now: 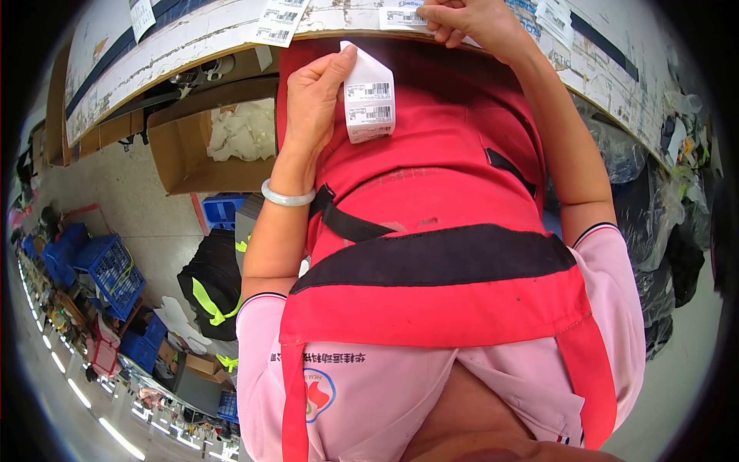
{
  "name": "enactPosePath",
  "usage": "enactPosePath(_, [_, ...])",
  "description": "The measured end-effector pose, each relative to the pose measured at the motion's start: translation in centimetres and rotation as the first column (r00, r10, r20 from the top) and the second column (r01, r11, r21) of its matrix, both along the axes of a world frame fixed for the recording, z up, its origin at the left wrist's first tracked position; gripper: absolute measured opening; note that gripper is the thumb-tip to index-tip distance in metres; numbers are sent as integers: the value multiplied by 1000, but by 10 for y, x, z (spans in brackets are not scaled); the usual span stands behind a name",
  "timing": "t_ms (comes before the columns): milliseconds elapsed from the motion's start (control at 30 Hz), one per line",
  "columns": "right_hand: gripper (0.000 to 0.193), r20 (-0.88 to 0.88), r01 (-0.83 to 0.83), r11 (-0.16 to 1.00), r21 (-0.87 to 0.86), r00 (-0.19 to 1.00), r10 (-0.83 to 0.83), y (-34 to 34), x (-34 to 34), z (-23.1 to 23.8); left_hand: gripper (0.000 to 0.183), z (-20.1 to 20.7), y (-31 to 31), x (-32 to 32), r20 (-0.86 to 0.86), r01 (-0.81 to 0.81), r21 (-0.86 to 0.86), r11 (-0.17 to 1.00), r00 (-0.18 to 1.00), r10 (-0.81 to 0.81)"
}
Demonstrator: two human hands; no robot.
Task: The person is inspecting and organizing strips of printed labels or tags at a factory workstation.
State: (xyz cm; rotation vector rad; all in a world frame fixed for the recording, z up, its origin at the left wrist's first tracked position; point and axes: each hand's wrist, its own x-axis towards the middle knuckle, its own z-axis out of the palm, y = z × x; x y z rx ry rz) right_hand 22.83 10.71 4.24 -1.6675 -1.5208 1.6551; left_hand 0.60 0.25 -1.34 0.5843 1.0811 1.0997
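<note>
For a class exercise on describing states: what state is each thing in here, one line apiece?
Left hand, closed in a pinch
Label strip, held at its top, lower end curled
Flat label, lying on table, printed side up
Right hand, fingers bent, at flat label's right end
Cardboard box, open, pale scraps inside
Bracelet, worn on left wrist

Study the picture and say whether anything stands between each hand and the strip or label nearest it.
Nothing visible does. The left hand pinches the strip directly at its top. The right hand is at the right end of a label on the board, with no object visible between them.
</note>
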Motion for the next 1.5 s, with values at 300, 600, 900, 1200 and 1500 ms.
enactPosePath(300, [14, 136, -77, 989, 126, 989, 59, -5, -10, 5, 24, -1, 1, 0, -1, 6, -18, 1000, 1000, -6])
enactPosePath(600, [16, -326, -4, 964, 265, 941, 93, -16, 36, 7, 21, 1, -2, -3, 16, 11, -37, 999, 1000, -10])
enactPosePath(900, [32, 528, 114, 820, 561, 714, -460, 6, 203, -39, 24, 25, 1, 3, -74, -13, -24, 1000, 997, 11])
enactPosePath(1200, [21, 5, 109, 949, 294, 993, -115, -44, 49, 1, 22, 20, -4, 2, -32, -70, 56, 996, 997, 72])
enactPosePath(1500, [17, -345, -227, 973, -49, 918, 197, -81, -21, -1, 22, 35, -3, 3, -168, 11, 384, 923, 984, 58])
